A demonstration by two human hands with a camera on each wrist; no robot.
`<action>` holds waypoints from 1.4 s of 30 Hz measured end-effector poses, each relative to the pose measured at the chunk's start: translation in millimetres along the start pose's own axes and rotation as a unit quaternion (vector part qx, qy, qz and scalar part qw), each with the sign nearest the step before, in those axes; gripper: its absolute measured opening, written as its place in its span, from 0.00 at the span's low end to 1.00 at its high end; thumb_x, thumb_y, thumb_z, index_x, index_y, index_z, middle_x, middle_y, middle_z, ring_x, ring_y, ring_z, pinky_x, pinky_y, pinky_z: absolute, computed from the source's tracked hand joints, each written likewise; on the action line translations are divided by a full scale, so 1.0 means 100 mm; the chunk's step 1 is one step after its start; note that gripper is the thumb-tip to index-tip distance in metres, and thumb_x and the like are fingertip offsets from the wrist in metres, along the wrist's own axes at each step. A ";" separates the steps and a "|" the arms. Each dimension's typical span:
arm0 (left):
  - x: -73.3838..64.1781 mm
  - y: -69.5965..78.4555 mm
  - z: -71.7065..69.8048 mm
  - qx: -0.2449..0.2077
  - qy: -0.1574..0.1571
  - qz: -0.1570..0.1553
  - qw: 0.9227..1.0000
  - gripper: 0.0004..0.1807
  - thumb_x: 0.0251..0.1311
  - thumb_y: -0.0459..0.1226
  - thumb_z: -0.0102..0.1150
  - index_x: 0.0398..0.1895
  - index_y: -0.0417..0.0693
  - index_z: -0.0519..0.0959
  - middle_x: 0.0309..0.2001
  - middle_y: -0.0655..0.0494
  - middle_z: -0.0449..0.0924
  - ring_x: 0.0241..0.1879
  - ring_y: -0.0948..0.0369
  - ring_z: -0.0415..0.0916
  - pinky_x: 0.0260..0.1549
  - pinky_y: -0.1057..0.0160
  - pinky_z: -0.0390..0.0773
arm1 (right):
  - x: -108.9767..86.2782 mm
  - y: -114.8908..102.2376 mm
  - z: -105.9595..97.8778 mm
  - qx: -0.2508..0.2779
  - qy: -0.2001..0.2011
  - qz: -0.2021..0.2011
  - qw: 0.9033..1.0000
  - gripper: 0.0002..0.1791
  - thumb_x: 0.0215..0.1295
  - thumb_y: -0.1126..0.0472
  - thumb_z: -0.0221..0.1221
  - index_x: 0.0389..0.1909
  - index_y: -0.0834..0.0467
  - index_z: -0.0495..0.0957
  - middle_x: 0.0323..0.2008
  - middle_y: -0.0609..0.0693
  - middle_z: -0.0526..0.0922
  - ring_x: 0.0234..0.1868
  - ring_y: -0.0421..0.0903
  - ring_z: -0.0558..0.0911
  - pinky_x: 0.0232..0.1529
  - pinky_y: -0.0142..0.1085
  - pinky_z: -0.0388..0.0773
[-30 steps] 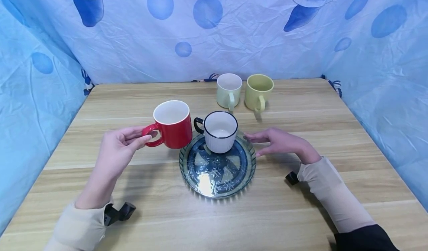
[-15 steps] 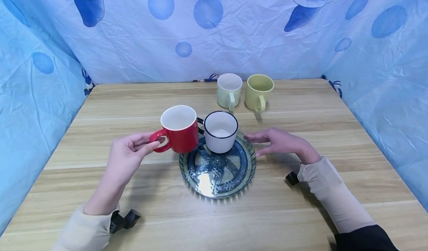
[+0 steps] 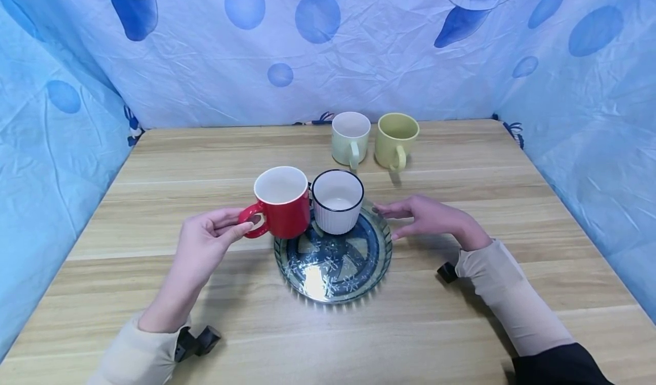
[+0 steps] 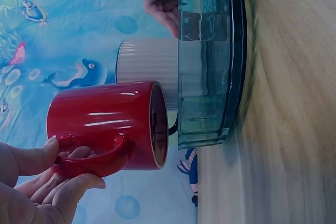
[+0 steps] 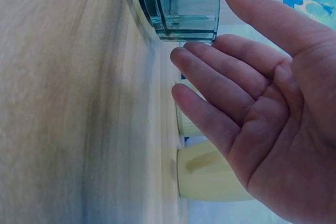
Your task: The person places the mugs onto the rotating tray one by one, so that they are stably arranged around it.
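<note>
My left hand [image 3: 202, 242] pinches the handle of a red mug [image 3: 288, 217] with a white inside, held upright. In the left wrist view, the red mug's base [image 4: 159, 127] hangs just above rim level of a round blue-green glass dish [image 3: 332, 297]. A white ribbed mug [image 3: 337, 218] with a black rim stands in the dish's back part, its dark handle mostly hidden behind the red mug. My right hand [image 3: 425, 218] is at the dish's right edge, fingers extended. Up close in the right wrist view, its fingertips [image 5: 181, 56] are right at the glass wall.
Behind the dish stand a pale green mug [image 3: 344, 146] and a yellow-green mug [image 3: 392, 146], side by side near the back edge of the wooden table [image 3: 215, 146]. A blue patterned cloth [image 3: 359, 43] hangs round the back and sides.
My left hand has moved the red mug to the right and slightly nearer me, over the dish's left edge and up beside the white mug. My right hand has stayed put.
</note>
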State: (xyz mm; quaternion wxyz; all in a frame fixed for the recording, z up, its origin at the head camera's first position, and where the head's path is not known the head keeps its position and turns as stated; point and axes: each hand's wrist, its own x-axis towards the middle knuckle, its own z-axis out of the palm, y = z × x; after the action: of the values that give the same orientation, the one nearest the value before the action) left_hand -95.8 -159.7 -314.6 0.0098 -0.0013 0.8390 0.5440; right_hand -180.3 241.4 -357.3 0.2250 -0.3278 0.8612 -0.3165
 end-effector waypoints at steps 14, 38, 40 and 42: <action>0.05 -0.07 0.08 0.011 -0.017 0.027 0.999 0.18 0.59 0.34 0.64 0.52 0.34 0.80 0.48 0.38 0.84 0.40 0.71 0.85 0.41 0.78 0.81 | -0.01 -0.01 -0.01 0.000 -0.001 0.004 1.000 0.41 0.57 0.54 0.67 0.70 0.60 0.63 0.67 0.58 0.70 0.65 0.55 0.74 0.67 0.50 0.68; 0.06 -0.12 0.12 -0.014 -0.039 0.009 0.999 0.18 0.55 0.30 0.67 0.49 0.30 0.80 0.46 0.36 0.84 0.34 0.76 0.83 0.38 0.76 0.83 | 0.01 0.01 -0.01 0.006 0.004 -0.001 1.000 0.40 0.57 0.54 0.68 0.69 0.60 0.65 0.66 0.58 0.70 0.64 0.56 0.75 0.66 0.50 0.70; 0.05 -0.11 0.13 -0.018 -0.041 0.005 0.999 0.18 0.56 0.30 0.67 0.49 0.31 0.80 0.46 0.37 0.84 0.35 0.76 0.83 0.39 0.76 0.83 | 0.01 0.01 -0.01 0.005 0.004 -0.002 1.000 0.39 0.57 0.55 0.68 0.68 0.61 0.65 0.66 0.58 0.70 0.64 0.56 0.75 0.66 0.50 0.70; 0.04 -0.10 0.15 -0.017 -0.041 0.001 0.999 0.17 0.56 0.31 0.67 0.49 0.31 0.80 0.45 0.38 0.85 0.35 0.76 0.83 0.39 0.76 0.83 | 0.01 0.02 -0.01 0.004 0.004 -0.002 1.000 0.39 0.57 0.55 0.68 0.68 0.61 0.65 0.66 0.58 0.70 0.65 0.55 0.74 0.66 0.49 0.70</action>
State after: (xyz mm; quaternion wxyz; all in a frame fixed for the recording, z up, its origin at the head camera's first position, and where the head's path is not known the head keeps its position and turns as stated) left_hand -99.3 -150.2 -329.7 0.0431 0.0220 0.8287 0.5576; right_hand -182.4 242.3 -358.0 0.2224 -0.3276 0.8599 -0.3221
